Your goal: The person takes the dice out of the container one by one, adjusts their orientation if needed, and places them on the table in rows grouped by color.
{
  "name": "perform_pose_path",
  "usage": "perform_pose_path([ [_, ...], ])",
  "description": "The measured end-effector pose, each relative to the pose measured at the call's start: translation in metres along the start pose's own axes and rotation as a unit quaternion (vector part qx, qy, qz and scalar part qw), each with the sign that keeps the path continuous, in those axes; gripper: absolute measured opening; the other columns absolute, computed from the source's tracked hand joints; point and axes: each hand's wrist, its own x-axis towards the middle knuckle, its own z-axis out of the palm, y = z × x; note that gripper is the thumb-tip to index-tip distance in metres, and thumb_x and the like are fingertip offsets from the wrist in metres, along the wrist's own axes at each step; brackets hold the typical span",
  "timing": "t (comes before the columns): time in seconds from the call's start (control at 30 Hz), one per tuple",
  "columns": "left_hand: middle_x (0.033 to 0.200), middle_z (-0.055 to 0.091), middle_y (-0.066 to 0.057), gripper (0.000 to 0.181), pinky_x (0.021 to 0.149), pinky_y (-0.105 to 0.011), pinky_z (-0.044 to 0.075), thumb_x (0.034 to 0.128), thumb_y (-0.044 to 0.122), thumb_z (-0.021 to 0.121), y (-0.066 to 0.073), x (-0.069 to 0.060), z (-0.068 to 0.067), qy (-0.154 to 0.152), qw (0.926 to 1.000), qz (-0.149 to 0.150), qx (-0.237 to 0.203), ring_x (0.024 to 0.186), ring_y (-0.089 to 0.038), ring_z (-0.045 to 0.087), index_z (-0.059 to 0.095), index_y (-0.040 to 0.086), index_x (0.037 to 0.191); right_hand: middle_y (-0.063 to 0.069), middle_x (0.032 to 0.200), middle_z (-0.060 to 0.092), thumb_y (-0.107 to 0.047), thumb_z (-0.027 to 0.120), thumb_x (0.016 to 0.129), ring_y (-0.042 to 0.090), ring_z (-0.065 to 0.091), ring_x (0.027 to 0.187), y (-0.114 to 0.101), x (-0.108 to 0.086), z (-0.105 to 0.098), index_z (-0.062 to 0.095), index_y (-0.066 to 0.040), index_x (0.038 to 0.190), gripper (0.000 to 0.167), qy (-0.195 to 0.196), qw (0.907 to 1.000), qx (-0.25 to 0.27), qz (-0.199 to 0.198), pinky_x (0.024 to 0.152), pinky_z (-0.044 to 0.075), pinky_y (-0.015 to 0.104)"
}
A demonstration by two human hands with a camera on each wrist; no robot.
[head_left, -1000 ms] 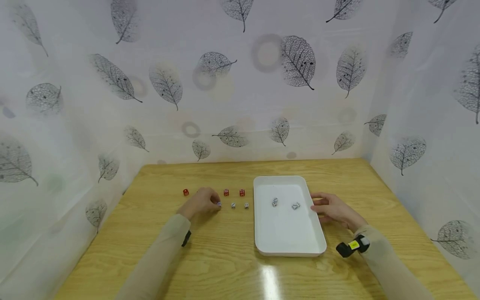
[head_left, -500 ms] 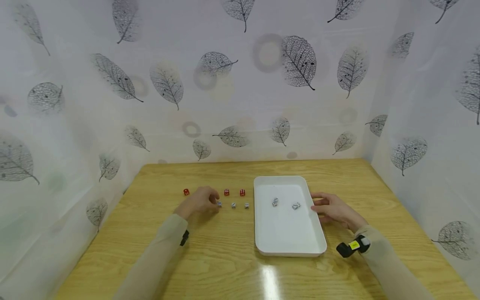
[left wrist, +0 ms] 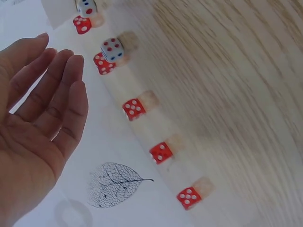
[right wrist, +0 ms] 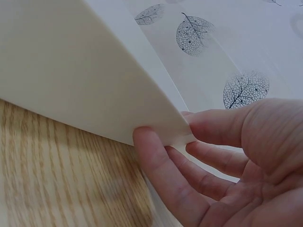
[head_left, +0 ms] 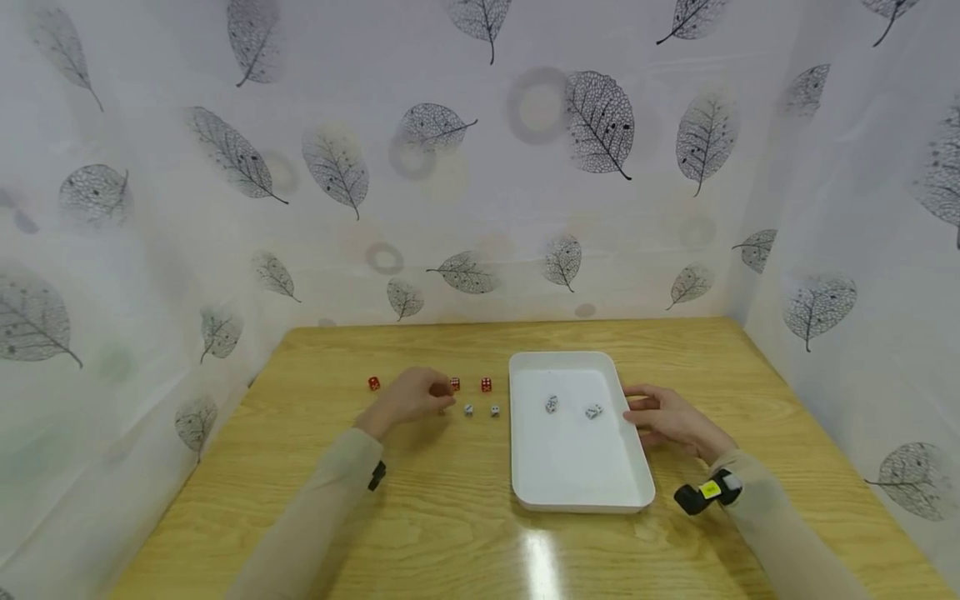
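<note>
My left hand [head_left: 411, 395] hovers over the left end of a row of white dice, its fingers loosely bent and holding nothing. In the left wrist view, its palm and fingers [left wrist: 71, 118] stand apart from a white die [left wrist: 112, 49]. Two white dice, a left one [head_left: 468, 410] and a right one [head_left: 495, 411], sit clear of the hand; another is mostly hidden by the fingertips. Behind them runs a row of red dice [head_left: 486, 384], partly covered by the hand. My right hand [head_left: 671, 421] touches the right side of a white tray [head_left: 577, 475] with extended fingers.
Inside the tray lie several white dice, a left group [head_left: 551, 404] and a right group [head_left: 593, 412]. A lone red die [head_left: 374, 383] sits left of my left hand. Leaf-print sheeting [head_left: 480, 192] surrounds the wooden table [head_left: 442, 517] at the back and sides.
My left hand has let go of a white die at the left end of the white row and lifted slightly, to the right. The right hand and tray hold still.
</note>
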Motion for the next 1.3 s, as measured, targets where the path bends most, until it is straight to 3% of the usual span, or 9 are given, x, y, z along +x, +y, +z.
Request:
perform_pose_path([
  [0.27,0.08,0.067,0.006,0.011,0.066,-0.025,0.05,0.0934,0.018,0.066,0.015,0.01,0.005,-0.007,0.9986,0.051,0.01,0.07,-0.006,0.058,0.073,0.011,0.091,0.031,0.14,0.042,-0.014,0.062,0.096,0.022,0.065,0.098,0.0,0.0,0.001,0.03,-0.001,0.15,0.064,0.004,0.9999,-0.006,0.008,0.082,0.058,0.041],
  [0.6,0.092,0.072,0.001,0.016,0.077,-0.028,0.054,0.0941,0.018,0.066,0.041,0.028,0.018,0.007,0.9973,0.072,-0.004,0.083,-0.01,0.064,0.073,0.007,0.103,0.033,0.141,0.041,-0.013,0.061,0.097,0.024,0.064,0.102,-0.003,-0.001,0.0,0.029,0.001,0.15,0.064,0.004,0.9999,-0.009,0.004,0.082,0.058,0.041],
  [0.83,0.101,0.073,-0.003,0.024,0.083,-0.031,0.054,0.0944,0.02,0.064,0.061,0.037,0.028,0.035,0.9947,0.096,0.009,0.091,-0.014,0.065,0.071,0.005,0.113,0.033,0.14,0.042,-0.013,0.062,0.096,0.023,0.064,0.101,-0.002,-0.003,0.001,0.03,0.001,0.15,0.064,0.004,1.0,-0.007,0.002,0.082,0.058,0.042],
  [1.1,0.111,0.072,-0.009,0.027,0.088,-0.034,0.054,0.094,0.021,0.066,0.082,0.046,0.037,0.025,0.9917,0.122,0.032,0.102,-0.022,0.067,0.071,0.003,0.114,0.033,0.14,0.043,-0.014,0.062,0.097,0.023,0.065,0.101,0.0,-0.002,0.0,0.03,0.001,0.15,0.064,0.006,0.9999,-0.013,-0.002,0.082,0.058,0.041],
  [1.3,0.116,0.071,-0.003,0.031,0.091,-0.029,0.053,0.0936,0.026,0.067,0.09,0.055,0.041,0.003,0.9931,0.093,0.071,0.107,-0.017,0.066,0.07,0.007,0.117,0.032,0.14,0.042,-0.015,0.062,0.097,0.023,0.064,0.101,0.0,0.0,0.0,0.03,0.001,0.15,0.064,0.007,0.9999,-0.013,-0.001,0.082,0.058,0.041],
])
